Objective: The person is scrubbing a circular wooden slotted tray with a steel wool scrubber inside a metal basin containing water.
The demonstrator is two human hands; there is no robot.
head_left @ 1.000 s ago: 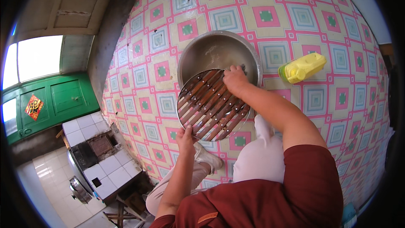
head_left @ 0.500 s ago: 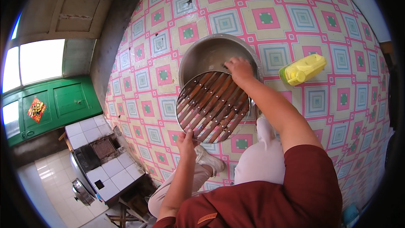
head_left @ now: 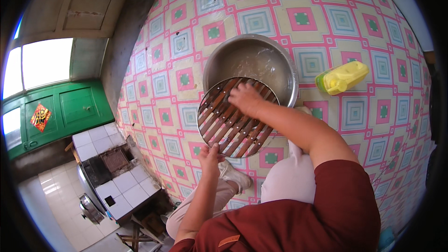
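A round steamer rack (head_left: 233, 128) of brown wooden slats, with metal rivets and a thin metal rim, is held over the near side of a wide metal basin (head_left: 293, 88). My left hand (head_left: 209, 156) grips the rim at its near left edge, thumb on top. My right hand (head_left: 245, 99) presses on the slats in the upper middle of the rack, fingers curled. Something small and dark shows at its fingertips, too hidden to name. Cloudy water (head_left: 256, 60) with some foam or glints lies in the basin beyond the rack.
To the right of the basin a yellow plastic jug (head_left: 345, 78) lies on the patterned floor covering (head_left: 298, 18). A white-tiled stove (head_left: 123, 184) stands at the lower left, with a lidded metal pot (head_left: 91, 210) beyond it. A green door (head_left: 77, 112) is further left. My shoe (head_left: 235, 177) is near the rack.
My right hand has moved from the water in the basin back onto the rack's slats. The left hand still holds the rim, and the whole view has shifted slightly.
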